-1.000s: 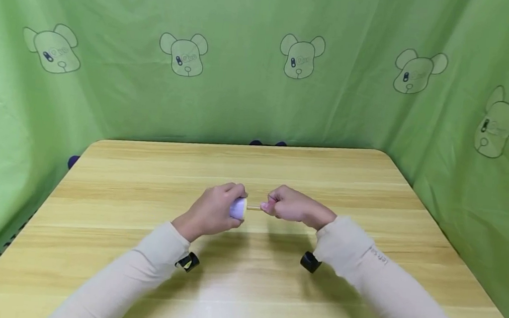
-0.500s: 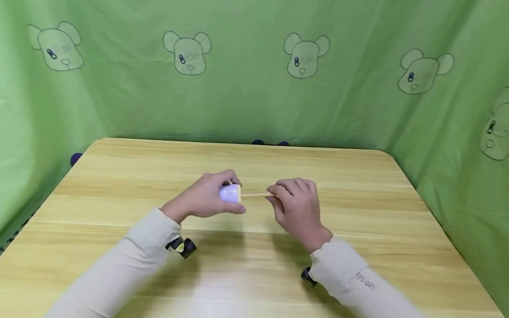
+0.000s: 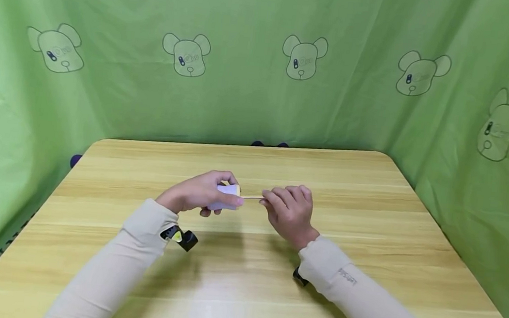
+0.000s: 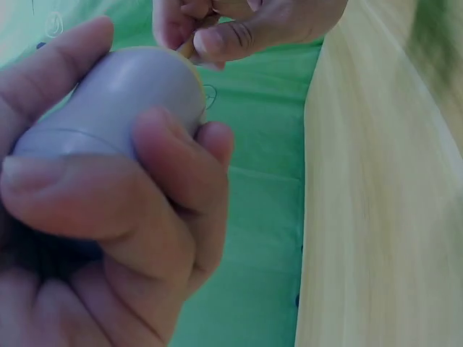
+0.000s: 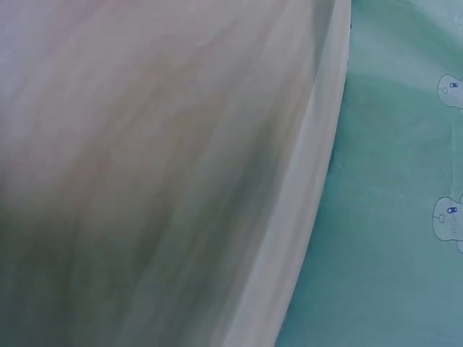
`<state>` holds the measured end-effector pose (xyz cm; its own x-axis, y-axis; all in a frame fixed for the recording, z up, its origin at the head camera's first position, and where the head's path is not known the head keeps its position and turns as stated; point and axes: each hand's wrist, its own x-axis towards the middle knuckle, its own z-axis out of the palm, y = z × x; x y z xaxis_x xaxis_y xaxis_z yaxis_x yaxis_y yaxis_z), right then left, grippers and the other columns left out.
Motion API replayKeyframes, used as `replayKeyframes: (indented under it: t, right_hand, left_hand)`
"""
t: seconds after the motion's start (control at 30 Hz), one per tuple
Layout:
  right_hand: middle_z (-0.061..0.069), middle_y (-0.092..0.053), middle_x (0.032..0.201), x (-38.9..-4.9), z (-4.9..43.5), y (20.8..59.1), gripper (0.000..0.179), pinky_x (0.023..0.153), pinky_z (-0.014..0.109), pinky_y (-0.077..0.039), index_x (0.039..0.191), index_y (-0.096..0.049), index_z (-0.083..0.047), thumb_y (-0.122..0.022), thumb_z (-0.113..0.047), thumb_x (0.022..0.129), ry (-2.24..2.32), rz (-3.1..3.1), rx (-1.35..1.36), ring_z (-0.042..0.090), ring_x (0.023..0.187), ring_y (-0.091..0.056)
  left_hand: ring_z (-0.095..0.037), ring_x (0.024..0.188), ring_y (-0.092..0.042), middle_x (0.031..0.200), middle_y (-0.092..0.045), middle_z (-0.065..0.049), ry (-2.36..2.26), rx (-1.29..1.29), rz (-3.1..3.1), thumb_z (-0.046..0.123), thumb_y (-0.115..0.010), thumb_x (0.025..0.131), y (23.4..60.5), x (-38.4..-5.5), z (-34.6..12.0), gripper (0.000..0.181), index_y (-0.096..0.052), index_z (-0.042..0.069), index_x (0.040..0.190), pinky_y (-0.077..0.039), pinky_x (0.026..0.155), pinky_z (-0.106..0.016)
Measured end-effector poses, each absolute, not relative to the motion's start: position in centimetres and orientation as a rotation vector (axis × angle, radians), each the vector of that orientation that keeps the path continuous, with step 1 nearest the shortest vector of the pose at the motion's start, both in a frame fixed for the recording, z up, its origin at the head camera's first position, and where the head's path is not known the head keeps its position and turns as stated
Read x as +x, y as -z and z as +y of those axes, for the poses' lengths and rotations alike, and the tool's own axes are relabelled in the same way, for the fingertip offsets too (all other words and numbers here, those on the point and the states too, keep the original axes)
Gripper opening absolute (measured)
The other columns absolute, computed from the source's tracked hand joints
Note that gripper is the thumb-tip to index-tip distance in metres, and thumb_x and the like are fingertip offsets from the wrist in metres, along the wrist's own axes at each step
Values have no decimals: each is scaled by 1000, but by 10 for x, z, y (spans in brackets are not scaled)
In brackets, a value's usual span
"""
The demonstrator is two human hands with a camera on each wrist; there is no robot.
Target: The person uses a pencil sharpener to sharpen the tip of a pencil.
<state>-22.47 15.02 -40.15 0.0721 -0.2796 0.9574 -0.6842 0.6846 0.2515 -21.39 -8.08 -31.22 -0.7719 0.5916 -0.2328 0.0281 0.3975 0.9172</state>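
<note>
A lavender cylinder with a narrowed waist and a yellow rim lies sideways in my left hand. In the left wrist view, the fingers curl round the cylinder's smooth body. From its yellow-rimmed end a thin, pale stick runs across to my right hand, whose thumb and fingertips pinch it. The stick's other end is hidden by the cylinder. Both hands are held over the middle of the table. The right wrist view shows neither the right hand nor the stick.
The light wood-grain table spreads beneath both arms. Green curtains with printed bear heads hang behind it and at both sides. A black wrist camera sticks out below the left cuff, and another below the right.
My right hand has rolled over from a tight fist to a pinch from above, still on the stick. My left hand has shifted slightly left and its grip round the lavender cylinder has changed.
</note>
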Motion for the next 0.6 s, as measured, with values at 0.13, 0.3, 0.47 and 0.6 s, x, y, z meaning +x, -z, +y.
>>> replayKeyframes:
  t: [0.13,0.3,0.47,0.6]
  right_hand:
    - [2,-65,67,-229,147,406,28,50,34,-35,78,-70,-7,-60,-25,97,-356,-1474,818,20,51,-51]
    - [-2,-47,52,-230,145,405,37,39,28,-19,62,-54,-10,-55,-21,98,-320,-1518,824,15,39,-34]
    - [-4,-47,50,-222,151,396,40,39,25,-18,61,-49,-14,-50,-27,100,-361,-1767,858,11,37,-34]
    - [-6,-54,53,-213,153,382,32,36,24,-20,67,-55,-16,-55,-28,97,-417,-2107,863,7,38,-35]
  left_hand:
    - [-17,56,-47,78,-57,-12,-1375,522,2147,24,-76,84,316,-213,-80,35,-52,6,102,-34,41,-25]
    - [-17,57,-47,77,-54,-9,-1305,548,2289,26,-78,80,322,-209,-76,38,-51,8,99,-34,42,-23]
    - [-18,63,-54,80,-58,-8,-1201,684,2498,28,-79,78,332,-208,-72,37,-53,10,98,-45,49,-27]
    - [-18,65,-56,78,-58,-5,-1121,797,2662,27,-79,78,341,-209,-70,38,-53,10,99,-48,54,-29]
